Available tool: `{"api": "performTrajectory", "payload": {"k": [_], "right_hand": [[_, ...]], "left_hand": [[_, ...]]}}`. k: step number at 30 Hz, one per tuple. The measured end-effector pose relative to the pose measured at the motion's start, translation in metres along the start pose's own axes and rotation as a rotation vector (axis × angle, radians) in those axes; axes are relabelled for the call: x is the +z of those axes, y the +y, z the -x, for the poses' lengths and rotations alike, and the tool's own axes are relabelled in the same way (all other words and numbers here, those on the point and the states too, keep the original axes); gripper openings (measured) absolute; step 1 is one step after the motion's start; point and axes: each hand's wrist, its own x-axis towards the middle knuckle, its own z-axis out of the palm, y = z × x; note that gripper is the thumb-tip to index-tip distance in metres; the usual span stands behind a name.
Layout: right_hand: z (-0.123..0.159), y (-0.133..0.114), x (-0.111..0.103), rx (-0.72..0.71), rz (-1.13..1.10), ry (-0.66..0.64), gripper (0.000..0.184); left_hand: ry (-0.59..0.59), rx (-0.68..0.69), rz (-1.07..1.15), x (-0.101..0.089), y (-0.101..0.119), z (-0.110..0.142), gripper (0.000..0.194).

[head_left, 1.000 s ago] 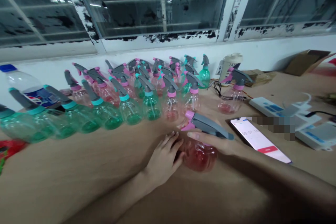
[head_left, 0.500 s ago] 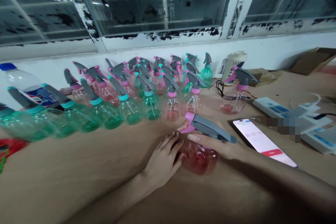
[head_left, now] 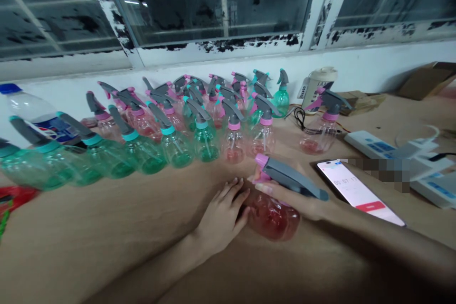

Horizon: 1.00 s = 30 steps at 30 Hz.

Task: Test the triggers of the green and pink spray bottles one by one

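Fingers of right hand [head_left: 301, 200] curled round pink bottle [head_left: 276, 224] at trigger; left hand [head_left: 220, 217] on table [head_left: 124, 228], fingers loosely spread, just beside bottle. Phone [head_left: 356, 187] rightward.

Red spray bottle [head_left: 278, 222], pink nozzle [head_left: 261, 160], grey lever [head_left: 294, 178]; green bottles [head_left: 208, 148]

On the table [head_left: 114, 228], rows of spray bottles [head_left: 207, 146] stand behind the grip of the right hand [head_left: 308, 202]; 1 smartphone [head_left: 358, 194] lies right, a power strip [head_left: 368, 145] farther right, the left hand [head_left: 221, 218] just left.
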Motion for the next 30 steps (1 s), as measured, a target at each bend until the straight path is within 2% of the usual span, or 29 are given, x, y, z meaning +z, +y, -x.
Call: {"api": "performTrajectory", "payload": {"k": [7,10,16,24,30], "right_hand": [[0.0025,0.0015,0.0006,0.008,-0.066,0.012,0.022],[0.0034,0.0009,0.0006,0.037,-0.06,-0.024,0.026],[0.0057,0.0032,0.0019,0.073,-0.073,-0.02,0.017],[0.0064,-0.0002,-0.0004,0.063,0.098,0.022,0.018],[0.0069,0.0046,0.0006,0.123,-0.037,-0.033,0.012]], "left_hand": [[0.009,-0.001,-0.009,0.0017,-0.0004,0.0011,0.034],[0.006,-0.001,0.003,0.0012,-0.0004,0.0012,0.035],[-0.005,-0.01,0.021,0.0001,0.0004,-0.0002,0.035],[-0.024,-0.014,0.026,-0.0007,0.001,-0.0002,0.034],[-0.012,-0.018,0.021,-0.0002,0.0011,-0.0004,0.034]]}}
